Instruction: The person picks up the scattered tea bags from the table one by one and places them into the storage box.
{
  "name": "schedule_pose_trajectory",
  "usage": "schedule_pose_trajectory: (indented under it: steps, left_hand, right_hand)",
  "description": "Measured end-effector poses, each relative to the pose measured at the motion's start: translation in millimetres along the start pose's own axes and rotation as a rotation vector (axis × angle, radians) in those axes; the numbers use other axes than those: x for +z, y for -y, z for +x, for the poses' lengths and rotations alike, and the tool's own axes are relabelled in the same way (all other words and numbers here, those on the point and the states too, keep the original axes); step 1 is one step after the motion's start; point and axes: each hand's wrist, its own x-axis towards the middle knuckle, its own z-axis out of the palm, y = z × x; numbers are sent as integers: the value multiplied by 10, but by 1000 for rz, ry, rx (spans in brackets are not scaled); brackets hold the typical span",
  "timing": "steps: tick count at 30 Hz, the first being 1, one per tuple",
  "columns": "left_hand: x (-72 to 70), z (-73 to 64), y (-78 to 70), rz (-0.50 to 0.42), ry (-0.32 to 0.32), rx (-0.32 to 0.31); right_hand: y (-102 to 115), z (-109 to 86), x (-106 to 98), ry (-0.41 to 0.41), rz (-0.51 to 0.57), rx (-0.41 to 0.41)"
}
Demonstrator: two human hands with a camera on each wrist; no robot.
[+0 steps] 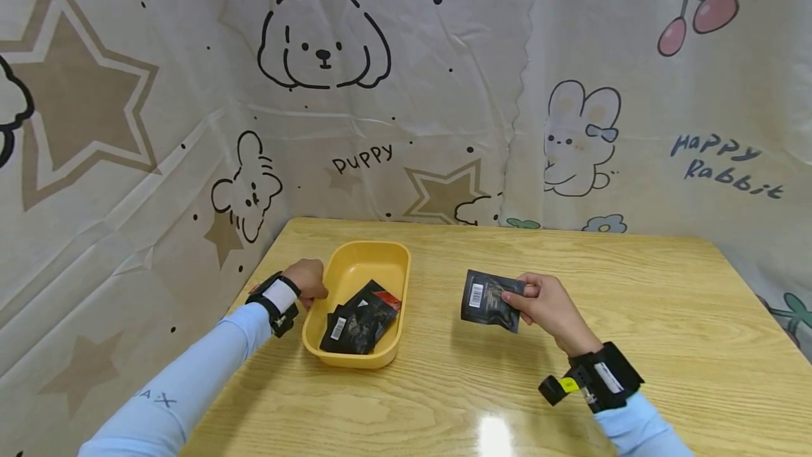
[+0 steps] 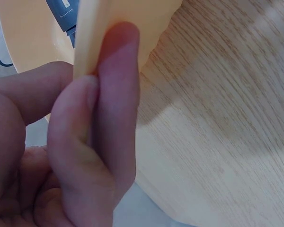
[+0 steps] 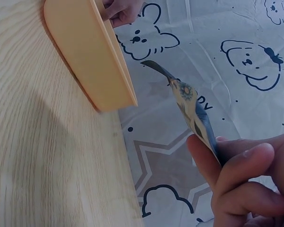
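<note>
A yellow plastic basin [image 1: 400,344] stands on the left part of the table with several black sachets [image 1: 361,323] piled in its near half. My left hand [image 1: 307,282] pinches the basin's left rim; in the left wrist view the fingers lie on both sides of the wall [image 2: 87,38]. Held up right of the basin is another black sachet [image 1: 488,300] with a white barcode label, its right edge pinched between the thumb and fingers of my right hand [image 1: 544,305]. In the right wrist view this sachet [image 3: 194,109] appears nearly edge-on, clear of the basin.
The wooden table [image 1: 666,302] reaches back to a cloth backdrop [image 1: 444,90] printed with cartoon animals and stars. A bright light reflection lies near the table's front. Each wrist wears a black camera strap [image 1: 605,376].
</note>
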Motion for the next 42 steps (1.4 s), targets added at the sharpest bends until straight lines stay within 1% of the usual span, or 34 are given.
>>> schedule_pose_trajectory:
  steps: [7,11,15,22,28,36,42]
  left_hand:
    - [15,11,10,-12,4,1]
    - [18,33,24,-6,4,-1]
    - [15,37,31,-5,-5,6]
    - [29,27,33,-12,-10,19]
    - [26,19,26,-2,-14,11]
    - [31,11,17,-12,-8,5]
    - [15,23,21,-8,3,-2]
  right_hand:
    - [45,23,47,2,-8,12]
    - [71,47,96,14,4,-1]
    - [102,69,141,25,13,-12]
    - [109,76,167,30,27,0]
    - [118,71,182,32,32,-6]
    - [136,75,237,60,56,-5]
    - [211,95,292,79,67,-29]
